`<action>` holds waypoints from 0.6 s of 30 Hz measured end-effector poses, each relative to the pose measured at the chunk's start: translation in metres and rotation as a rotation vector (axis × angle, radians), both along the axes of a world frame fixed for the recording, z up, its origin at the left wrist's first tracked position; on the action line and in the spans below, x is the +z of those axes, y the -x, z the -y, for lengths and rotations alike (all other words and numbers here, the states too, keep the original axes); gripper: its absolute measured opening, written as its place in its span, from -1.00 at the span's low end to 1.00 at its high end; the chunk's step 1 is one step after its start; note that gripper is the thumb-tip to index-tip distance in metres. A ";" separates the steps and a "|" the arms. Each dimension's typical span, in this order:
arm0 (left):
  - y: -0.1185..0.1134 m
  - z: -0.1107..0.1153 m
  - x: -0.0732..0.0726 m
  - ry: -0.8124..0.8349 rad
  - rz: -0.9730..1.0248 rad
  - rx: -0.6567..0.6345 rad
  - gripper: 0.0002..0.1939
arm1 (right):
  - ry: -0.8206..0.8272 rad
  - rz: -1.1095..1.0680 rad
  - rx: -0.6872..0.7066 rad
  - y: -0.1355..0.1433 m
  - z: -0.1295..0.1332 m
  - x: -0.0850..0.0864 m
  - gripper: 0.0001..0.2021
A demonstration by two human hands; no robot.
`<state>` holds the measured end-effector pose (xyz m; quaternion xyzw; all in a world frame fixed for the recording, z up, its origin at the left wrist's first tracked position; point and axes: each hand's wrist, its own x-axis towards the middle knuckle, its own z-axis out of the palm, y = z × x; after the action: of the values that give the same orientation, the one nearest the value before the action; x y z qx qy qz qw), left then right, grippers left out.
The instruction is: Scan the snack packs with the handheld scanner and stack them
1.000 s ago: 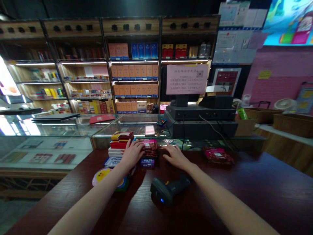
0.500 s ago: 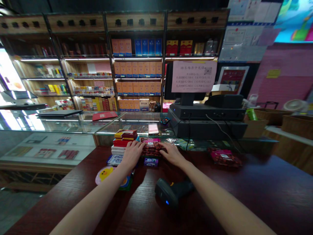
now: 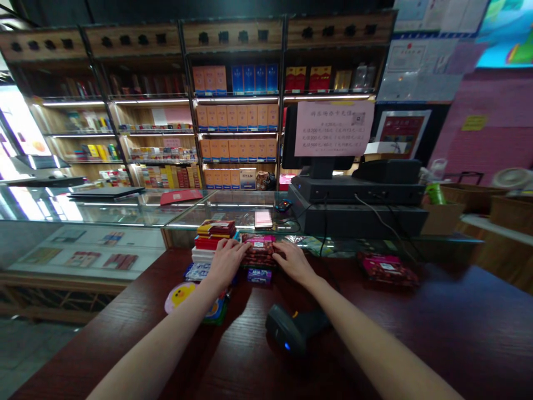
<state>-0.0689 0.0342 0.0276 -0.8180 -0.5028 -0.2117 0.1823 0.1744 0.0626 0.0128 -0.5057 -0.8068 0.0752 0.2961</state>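
A stack of dark red and pink snack packets (image 3: 259, 253) lies at the far edge of the counter. My left hand (image 3: 226, 262) presses against its left side with fingers bent. On the opposite side, my right hand (image 3: 292, 261) holds the stack with thumb and fingertips. Small purple packs (image 3: 259, 276) sit just in front of it. Beside my left hand rises a pile of red, yellow and white boxes (image 3: 212, 236), with a blue-and-white packet (image 3: 196, 271) below. A pouch with a yellow duck (image 3: 181, 294) rests near my left forearm. Between my forearms lies a black barcode scanner (image 3: 287, 330), its blue light on.
Another pink and dark red packet (image 3: 387, 269) lies to the right on the dark wooden counter (image 3: 233, 366). A cash register with a monitor (image 3: 358, 214) stands behind on the glass case. Stocked shelves (image 3: 237, 100) line the wall.
The view has shifted slightly, so everything appears a little further right. Both hands stay at the sides of the snack packet stack; no object has visibly moved.
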 end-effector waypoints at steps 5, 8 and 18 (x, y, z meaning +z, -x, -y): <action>-0.005 0.010 0.004 -0.021 -0.053 -0.019 -0.60 | -0.046 -0.062 0.031 -0.006 0.007 0.000 -0.62; -0.010 0.019 0.007 -0.018 -0.067 -0.046 -0.62 | -0.084 -0.130 0.076 -0.013 0.016 0.002 -0.64; -0.016 0.022 0.002 -0.156 -0.012 -0.128 -0.71 | -0.059 -0.174 0.072 -0.030 0.015 -0.009 -0.54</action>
<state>-0.0524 0.0125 0.0295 -0.8329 -0.4305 -0.2565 0.2349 0.2043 0.0472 0.0041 -0.4590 -0.7975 0.1058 0.3770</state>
